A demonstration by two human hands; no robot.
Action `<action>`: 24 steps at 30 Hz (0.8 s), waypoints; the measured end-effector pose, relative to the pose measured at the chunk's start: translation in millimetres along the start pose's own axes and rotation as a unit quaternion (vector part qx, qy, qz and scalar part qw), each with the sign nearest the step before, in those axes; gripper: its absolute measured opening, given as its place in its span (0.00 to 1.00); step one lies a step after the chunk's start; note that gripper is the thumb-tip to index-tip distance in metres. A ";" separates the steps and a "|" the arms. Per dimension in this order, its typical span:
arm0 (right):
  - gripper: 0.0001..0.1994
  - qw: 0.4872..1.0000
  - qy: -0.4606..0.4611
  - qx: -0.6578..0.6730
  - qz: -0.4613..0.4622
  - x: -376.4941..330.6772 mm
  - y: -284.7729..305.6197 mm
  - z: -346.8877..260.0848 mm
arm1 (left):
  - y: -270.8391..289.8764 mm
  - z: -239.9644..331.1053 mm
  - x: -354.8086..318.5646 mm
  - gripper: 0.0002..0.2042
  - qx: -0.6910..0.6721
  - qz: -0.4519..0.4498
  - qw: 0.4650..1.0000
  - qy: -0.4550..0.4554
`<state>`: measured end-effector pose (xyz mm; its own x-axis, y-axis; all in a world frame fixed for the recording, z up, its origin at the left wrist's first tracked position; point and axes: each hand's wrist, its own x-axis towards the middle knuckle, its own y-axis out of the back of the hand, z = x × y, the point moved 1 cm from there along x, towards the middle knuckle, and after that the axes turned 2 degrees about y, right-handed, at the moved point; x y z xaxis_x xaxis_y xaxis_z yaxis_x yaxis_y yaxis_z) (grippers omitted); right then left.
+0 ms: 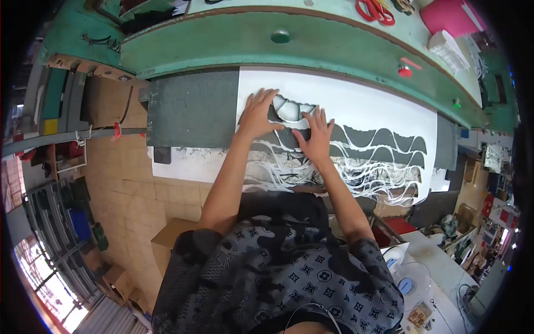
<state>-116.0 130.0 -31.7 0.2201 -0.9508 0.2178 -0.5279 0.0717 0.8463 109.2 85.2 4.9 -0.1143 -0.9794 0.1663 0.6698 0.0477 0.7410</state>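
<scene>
A curved metal cutting die [288,110], with thin upright walls and inner dividers, stands on a white sheet [350,97]. My left hand [258,116] grips its left end, fingertips by the upper edge and thumb stretched below. At the other end, my right hand [317,136] has its fingertips against the die, the thumb lower down near the sheet's cut edge. Below the hands the sheet is cut into thin wavy strips [384,147], and dark board shows through the gaps. The contact under my palms is hidden.
A green machine beam [222,44] with a green knob [280,37] and a red button [404,71] spans the far side. Red-handled scissors [375,11] and a pink container [451,16] lie on top. A cardboard box [172,236] sits left; a fan [410,284] stands at right.
</scene>
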 end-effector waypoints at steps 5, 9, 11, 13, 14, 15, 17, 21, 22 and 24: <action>0.26 0.998 -0.036 0.041 0.007 2.4 -3.0 20.4 | -46.9 0.8 -28.6 0.50 -0.108 0.048 0.989 0.087; 0.27 0.997 -0.034 0.061 0.013 -3.0 -3.5 30.5 | -62.4 -1.3 -38.9 0.50 -0.030 0.078 0.995 0.048; 0.28 0.997 -0.036 0.072 0.013 -1.5 -1.6 34.0 | -64.5 -2.9 -36.9 0.50 -0.039 0.089 0.994 0.042; 0.28 0.997 -0.031 0.068 0.008 -2.5 -3.1 33.4 | -65.6 -5.1 -39.8 0.51 -0.046 0.092 0.993 0.053; 0.28 0.997 -0.029 0.065 0.007 -3.2 -2.9 34.1 | -66.5 -4.9 -40.4 0.50 -0.048 0.091 0.993 0.055; 0.28 0.998 -0.027 0.061 0.006 -4.1 -3.0 34.5 | -67.3 -4.9 -41.0 0.50 -0.049 0.091 0.993 0.058; 0.28 0.998 -0.024 0.063 0.012 -5.7 -4.2 33.7 | -68.4 -5.2 -42.9 0.49 -0.054 0.097 0.992 0.061; 0.28 0.998 -0.017 0.057 0.005 -3.0 -4.1 32.5 | -68.1 -6.2 -42.3 0.49 -0.055 0.116 0.990 0.059; 0.28 0.998 -0.016 0.058 0.004 -2.3 -3.8 31.3 | -67.4 -5.9 -42.6 0.49 -0.053 0.118 0.990 0.059; 0.28 0.999 -0.013 0.049 0.002 -4.5 -6.1 34.1 | -66.5 -4.3 -44.2 0.48 -0.058 0.115 0.989 0.069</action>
<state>-141.8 123.6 -54.4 0.1982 -0.9581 0.2070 -0.6071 0.0458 0.7933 72.9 124.4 -54.5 0.1463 -0.9630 0.2262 0.7468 0.2575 0.6132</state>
